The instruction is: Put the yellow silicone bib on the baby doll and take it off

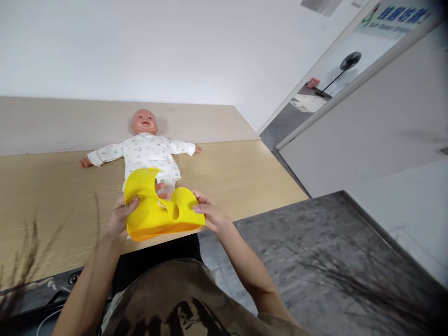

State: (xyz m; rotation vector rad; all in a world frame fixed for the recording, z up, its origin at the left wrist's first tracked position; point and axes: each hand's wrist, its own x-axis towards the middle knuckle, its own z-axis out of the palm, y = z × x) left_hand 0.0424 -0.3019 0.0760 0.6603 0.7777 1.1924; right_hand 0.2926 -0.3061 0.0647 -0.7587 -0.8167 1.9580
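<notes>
I've got both hands in the lower middle of the frame, and between them is a yellow bib (154, 212), soft and rubbery, with a curled pocket along its near edge. My left hand (121, 217) grips the bib's left side, thumb pressed on top and fingers tucked underneath, out of my sight. My right hand (208, 214) pinches the right side, thumb on the upper face and fingers curled around the back edge. A fingertip shows through the bib's neck opening, though I can't tell whose side it belongs to.

The bib's left strap stands up and bends over, while the right strap lies lower. It hangs over the near edge of the light wooden surface (52, 196) and covers the doll's legs from this view. I can't tell whether it touches them.

The baby doll (149, 151) lies on its back just above centre, head toward the white wall, arms spread wide, dressed in a white patterned suit.

To the right, the surface ends and grey stone-patterned floor (315, 242) begins. In the upper right corner, a standing fan (350, 60) sits far off down a corridor. Blurred dark strands hang in the lower left of the frame.
</notes>
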